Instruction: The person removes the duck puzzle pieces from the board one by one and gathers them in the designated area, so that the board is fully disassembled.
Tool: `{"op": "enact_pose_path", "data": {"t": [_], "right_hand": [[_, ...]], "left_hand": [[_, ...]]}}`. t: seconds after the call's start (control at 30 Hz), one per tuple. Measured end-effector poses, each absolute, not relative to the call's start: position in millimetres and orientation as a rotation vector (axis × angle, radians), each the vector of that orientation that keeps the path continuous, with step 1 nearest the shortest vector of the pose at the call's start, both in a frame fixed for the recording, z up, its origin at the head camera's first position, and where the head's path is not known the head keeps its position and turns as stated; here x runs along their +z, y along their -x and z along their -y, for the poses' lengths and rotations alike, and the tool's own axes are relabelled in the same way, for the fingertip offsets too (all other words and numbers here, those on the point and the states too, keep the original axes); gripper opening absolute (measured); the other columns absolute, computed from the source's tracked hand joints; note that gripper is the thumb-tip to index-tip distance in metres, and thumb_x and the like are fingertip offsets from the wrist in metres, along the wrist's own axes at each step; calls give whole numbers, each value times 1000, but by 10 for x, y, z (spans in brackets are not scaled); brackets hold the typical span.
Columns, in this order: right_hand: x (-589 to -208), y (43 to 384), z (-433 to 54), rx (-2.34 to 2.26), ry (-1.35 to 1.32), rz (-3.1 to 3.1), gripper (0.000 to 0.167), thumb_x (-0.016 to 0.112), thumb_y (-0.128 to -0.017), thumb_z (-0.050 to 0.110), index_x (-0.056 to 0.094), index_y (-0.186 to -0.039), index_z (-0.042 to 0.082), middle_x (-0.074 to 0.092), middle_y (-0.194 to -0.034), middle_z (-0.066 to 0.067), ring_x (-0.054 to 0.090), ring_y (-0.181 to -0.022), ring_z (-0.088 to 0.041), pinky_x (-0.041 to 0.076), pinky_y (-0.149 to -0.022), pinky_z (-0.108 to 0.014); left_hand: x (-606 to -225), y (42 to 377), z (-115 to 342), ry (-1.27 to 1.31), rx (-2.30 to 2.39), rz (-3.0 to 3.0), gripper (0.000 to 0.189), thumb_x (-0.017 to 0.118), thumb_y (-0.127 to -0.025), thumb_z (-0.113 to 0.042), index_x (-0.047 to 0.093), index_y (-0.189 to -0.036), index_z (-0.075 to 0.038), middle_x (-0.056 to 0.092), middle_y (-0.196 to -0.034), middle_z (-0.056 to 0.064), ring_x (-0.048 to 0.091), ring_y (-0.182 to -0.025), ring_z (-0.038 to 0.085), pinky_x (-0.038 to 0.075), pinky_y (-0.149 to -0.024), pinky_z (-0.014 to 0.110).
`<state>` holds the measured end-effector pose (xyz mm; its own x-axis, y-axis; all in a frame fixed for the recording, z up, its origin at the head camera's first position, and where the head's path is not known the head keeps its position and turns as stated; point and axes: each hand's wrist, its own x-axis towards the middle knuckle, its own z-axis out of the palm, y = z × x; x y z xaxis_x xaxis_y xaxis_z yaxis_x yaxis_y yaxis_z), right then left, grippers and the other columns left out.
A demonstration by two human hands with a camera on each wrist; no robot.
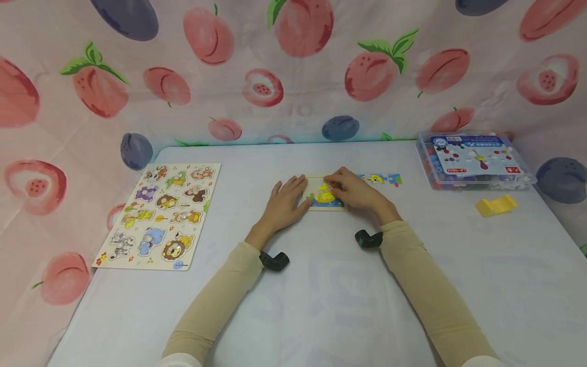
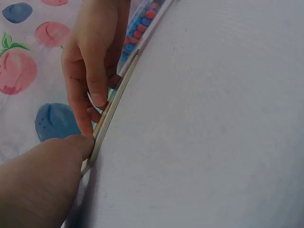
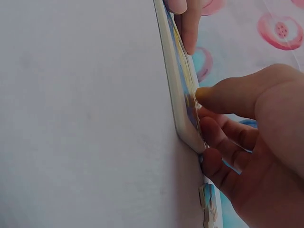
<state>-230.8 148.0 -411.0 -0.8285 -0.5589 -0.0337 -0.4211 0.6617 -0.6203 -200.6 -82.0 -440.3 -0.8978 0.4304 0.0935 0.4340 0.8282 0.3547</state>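
Observation:
A small wooden jigsaw board [image 1: 327, 208] with a yellow duck picture and blue lower edge lies at the middle of the table. My left hand [image 1: 285, 205] rests at its left side, fingers extended and thumb on its near-left corner. Over the board's right part, my right hand [image 1: 355, 191] has its fingers curled and thumb bent, pinching what looks like a puzzle piece, mostly hidden by the fingers. In the right wrist view, the thumb [image 3: 228, 95] meets the board's face. Loose puzzle pieces [image 1: 378, 179] lie beyond the right hand.
An animal puzzle board [image 1: 160, 216] lies at the left. At the back right stands a clear plastic box [image 1: 477, 160] of coloured parts, with a yellow block [image 1: 497, 205] in front. A fruit-print cloth [image 1: 298, 112] hangs behind the table.

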Motion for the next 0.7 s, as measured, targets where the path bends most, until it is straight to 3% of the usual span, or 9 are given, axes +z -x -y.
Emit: {"op": "enact_pose_path", "data": {"t": [0.7], "right_hand": [[-4127, 2285, -1452, -919, 804, -2717, 31, 53, -93, 6, 55, -124, 5, 50, -107, -15, 50, -95, -26, 45, -86, -41]], "left_hand": [[-4388, 2001, 815, 714, -570, 2987, 61, 46, -97, -44, 34, -147, -13, 29, -155, 0, 23, -145, 19, 12, -118, 49]]}}
